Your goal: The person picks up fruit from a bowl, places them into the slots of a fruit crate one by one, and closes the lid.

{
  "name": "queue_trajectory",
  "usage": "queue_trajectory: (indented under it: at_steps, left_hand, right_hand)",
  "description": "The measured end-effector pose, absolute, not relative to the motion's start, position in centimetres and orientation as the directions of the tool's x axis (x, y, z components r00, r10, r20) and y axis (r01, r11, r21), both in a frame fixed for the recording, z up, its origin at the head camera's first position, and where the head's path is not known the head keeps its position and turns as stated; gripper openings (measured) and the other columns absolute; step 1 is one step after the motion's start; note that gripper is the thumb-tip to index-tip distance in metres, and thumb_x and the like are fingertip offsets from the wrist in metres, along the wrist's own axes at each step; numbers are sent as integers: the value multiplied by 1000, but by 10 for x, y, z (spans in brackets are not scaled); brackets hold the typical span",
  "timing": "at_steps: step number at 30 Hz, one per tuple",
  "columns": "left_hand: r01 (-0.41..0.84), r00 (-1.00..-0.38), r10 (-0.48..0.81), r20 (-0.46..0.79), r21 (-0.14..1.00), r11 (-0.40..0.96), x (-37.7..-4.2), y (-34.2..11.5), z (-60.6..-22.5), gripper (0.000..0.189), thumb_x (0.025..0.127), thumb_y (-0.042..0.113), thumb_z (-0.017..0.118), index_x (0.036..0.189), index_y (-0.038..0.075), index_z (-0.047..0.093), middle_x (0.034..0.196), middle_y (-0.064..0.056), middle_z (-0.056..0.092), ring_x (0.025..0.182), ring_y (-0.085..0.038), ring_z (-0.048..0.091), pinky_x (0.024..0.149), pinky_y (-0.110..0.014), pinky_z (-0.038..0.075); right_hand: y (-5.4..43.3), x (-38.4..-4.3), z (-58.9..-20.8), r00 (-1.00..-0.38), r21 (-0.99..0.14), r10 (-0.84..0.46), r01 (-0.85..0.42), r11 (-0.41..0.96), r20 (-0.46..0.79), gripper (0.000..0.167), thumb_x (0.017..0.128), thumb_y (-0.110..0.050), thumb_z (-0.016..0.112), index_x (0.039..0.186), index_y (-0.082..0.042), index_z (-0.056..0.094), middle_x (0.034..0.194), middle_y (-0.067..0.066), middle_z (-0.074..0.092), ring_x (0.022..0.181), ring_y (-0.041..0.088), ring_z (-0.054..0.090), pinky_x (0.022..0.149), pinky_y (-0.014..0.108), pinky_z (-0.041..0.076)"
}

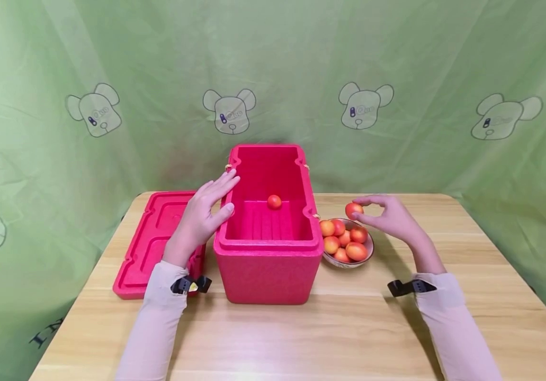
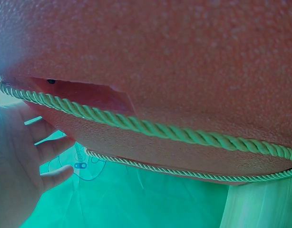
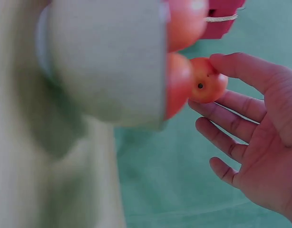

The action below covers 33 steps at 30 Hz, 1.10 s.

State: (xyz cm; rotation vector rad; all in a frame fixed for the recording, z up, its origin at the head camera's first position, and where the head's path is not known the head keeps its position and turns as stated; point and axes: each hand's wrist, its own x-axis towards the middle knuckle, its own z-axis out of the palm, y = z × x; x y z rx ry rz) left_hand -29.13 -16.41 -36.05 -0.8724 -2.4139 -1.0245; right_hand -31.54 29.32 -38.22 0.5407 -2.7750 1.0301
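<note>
And the right hand point(image 1: 392, 217) pinches one red fruit point(image 1: 352, 210) in nearly closed fingers, up by the bowl point(image 3: 108, 61) of fruit! The left hand point(image 1: 201, 214), fingers spread and gripping nothing, touches the red box point(image 1: 268, 278); another fruit point(image 1: 274, 201) sits inside

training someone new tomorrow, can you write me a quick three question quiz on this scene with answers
1. True or false: the lid lies on the table, to the person's left of the box.
2. What does the right hand hold? A) the lid B) a red fruit C) nothing
3. How many fruits show inside the box?

Key: 1. True. 2. B. 3. One.
</note>
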Motion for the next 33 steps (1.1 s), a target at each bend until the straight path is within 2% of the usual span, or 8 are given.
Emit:
queue_trajectory:
  at_steps: [3,5,10,13,21,24,28,33]
  left_hand:
    - [666,-740,395,544,510,545,-291,-165,-361,64,95,36,54,156,18,44,165,-2,36,154,-21,34,126,-54,23]
    - [664,-742,393,544,511,547,-291,-166,-361,64,95,36,54,156,19,44,165,-2,36,154,-20,34,126,-54,23]
    - [659,-746,391,539,513,550,-291,-167,-362,64,95,36,55,156,19,44,165,-1,36,154,-19,34,126,-54,23]
    - [660,-745,395,537,513,549,-291,-165,-362,64,95,36,55,156,20,43,166,-1,36,154,-19,34,126,-54,23]
    - [659,-747,394,536,517,546,-291,-164,-364,64,96,38,54,156,20,44,165,-2,37,154,-19,34,126,-54,23]
    - [660,-746,390,540,518,545,-291,-165,-363,64,96,38,54,156,20,44,165,-1,37,153,-19,34,126,-54,23]
    - [658,-747,389,538,520,545,-291,-165,-362,64,96,38,54,156,20,44,165,0,37,154,-18,34,126,-54,22]
    - [653,-753,390,530,524,547,-292,-164,-361,64,96,39,54,156,20,43,165,2,37,154,-17,33,127,-53,22]
  right_hand:
    - [286,-309,-364,-911,-592,-287,-410,694,295,43,88,-24,81,126,-6,72,123,21,71,123,38,57,108,68,36]
    - [278,-306,-348,-903,-590,-282,-425,687,323,43,87,-22,81,126,-8,72,123,19,71,121,31,57,108,63,39]
    - [255,-298,-305,-865,-567,-297,-493,660,405,39,85,-19,82,124,-17,75,120,9,73,112,5,56,101,25,42]
    - [239,-293,-281,-836,-549,-343,-543,636,429,39,85,-19,83,124,-22,75,119,3,73,110,-2,56,92,15,41]
    - [187,-293,-240,-740,-495,-551,-670,553,386,40,86,-19,82,125,-26,74,117,-7,73,108,6,58,86,22,49]
    - [166,-297,-232,-696,-455,-629,-711,536,346,40,86,-21,82,125,-24,74,119,-6,73,110,11,59,88,29,52]
    - [144,-299,-227,-675,-428,-690,-721,544,260,38,87,-27,81,124,-22,74,118,-4,72,111,19,61,89,40,54]
    - [128,-304,-228,-628,-370,-751,-759,535,204,38,86,-25,82,122,-16,75,118,0,74,109,20,62,89,41,54]
